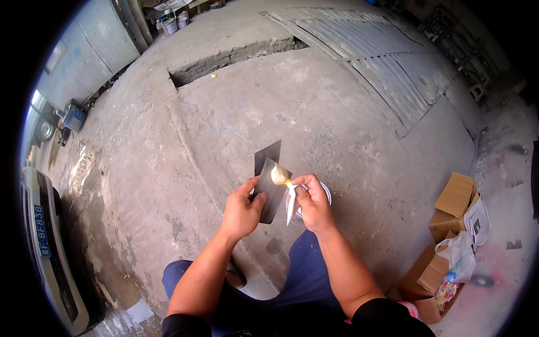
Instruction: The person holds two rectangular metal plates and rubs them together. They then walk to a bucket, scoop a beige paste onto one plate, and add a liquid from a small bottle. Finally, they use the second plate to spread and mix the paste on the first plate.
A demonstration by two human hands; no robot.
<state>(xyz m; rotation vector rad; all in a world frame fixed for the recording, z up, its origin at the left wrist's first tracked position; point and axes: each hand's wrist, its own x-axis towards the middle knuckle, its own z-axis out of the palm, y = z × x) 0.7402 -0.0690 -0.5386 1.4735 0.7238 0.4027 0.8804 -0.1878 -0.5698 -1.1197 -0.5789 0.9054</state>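
My left hand (242, 211) grips two thin dark putty spreaders, the front spreader (272, 206) overlapping the back spreader (268, 154). A cream-coloured dollop of putty (278, 174) sits near the front spreader's upper right edge. In my right hand (314, 205), a small white tube (291, 205) with a yellow tip is pinched between thumb and fingers. The yellow end is beside the putty; whether it touches I cannot tell. Below my right hand, and partly hidden by it, is a round container with a pale rim (329, 194).
Rough concrete floor (224, 123) spreads around me, with a recessed pit (236, 59) ahead and corrugated metal sheets (387, 62) at the far right. Open cardboard boxes (452, 196) and a plastic bag (460, 253) stand right. A car's end (48, 253) and a blue bucket (73, 119) are left.
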